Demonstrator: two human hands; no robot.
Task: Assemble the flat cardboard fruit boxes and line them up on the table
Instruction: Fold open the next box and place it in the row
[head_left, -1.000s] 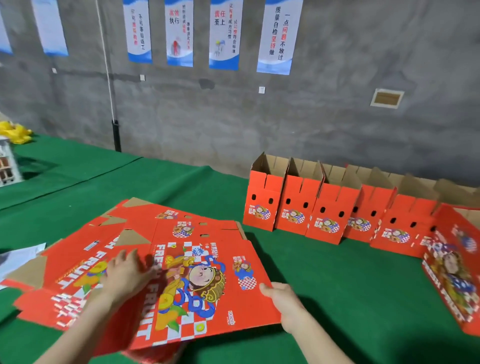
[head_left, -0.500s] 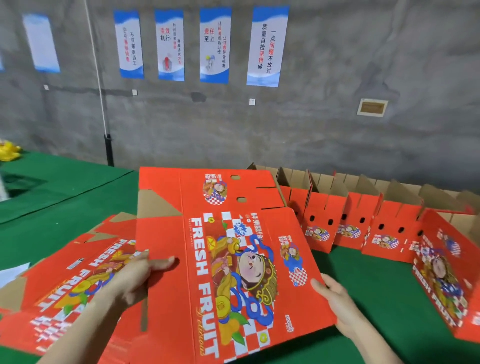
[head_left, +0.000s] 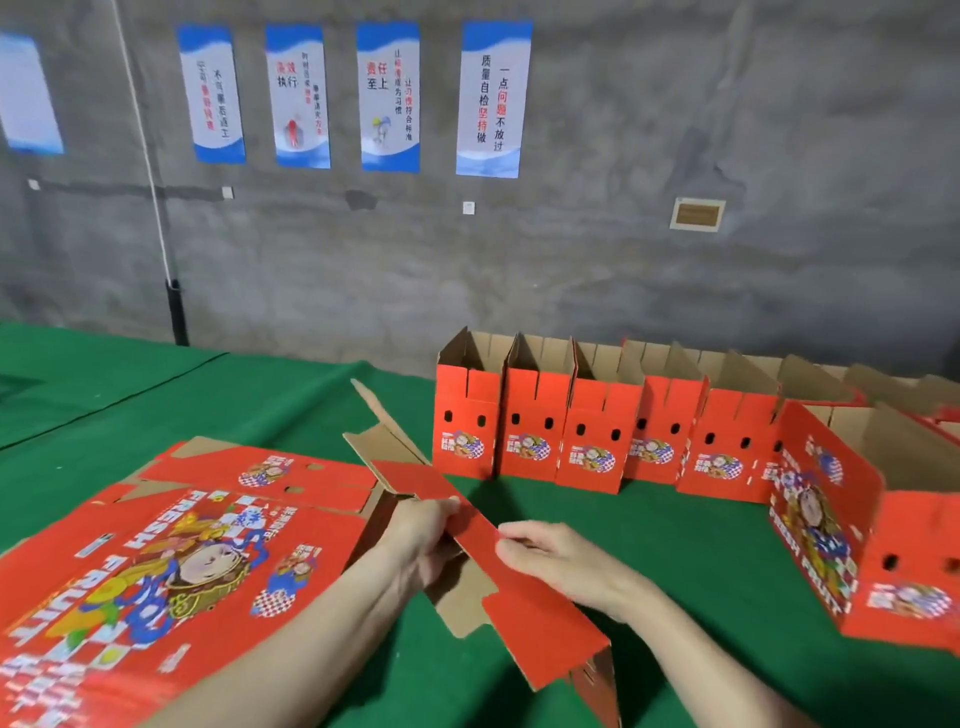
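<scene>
A red cardboard fruit box blank (head_left: 540, 618) is held edge-on above the green table (head_left: 675, 571), half opened, with brown inner flaps showing. My left hand (head_left: 421, 540) grips its left side and my right hand (head_left: 550, 561) pinches its upper red edge. A stack of flat printed blanks (head_left: 171, 566) lies at the lower left under my left forearm. Several assembled red boxes (head_left: 597, 431) stand in a row against the grey wall. One larger assembled box (head_left: 852, 525) stands at the right, turned sideways.
A grey concrete wall (head_left: 571, 260) with several blue-and-white posters (head_left: 493, 98) runs behind the table. A black pipe (head_left: 176, 312) rises at the table's far edge on the left. Green table surface shows between my hands and the row.
The blank that I held up flat, printed face toward me, has turned edge-on and begun to open. Both hands have come together at its middle.
</scene>
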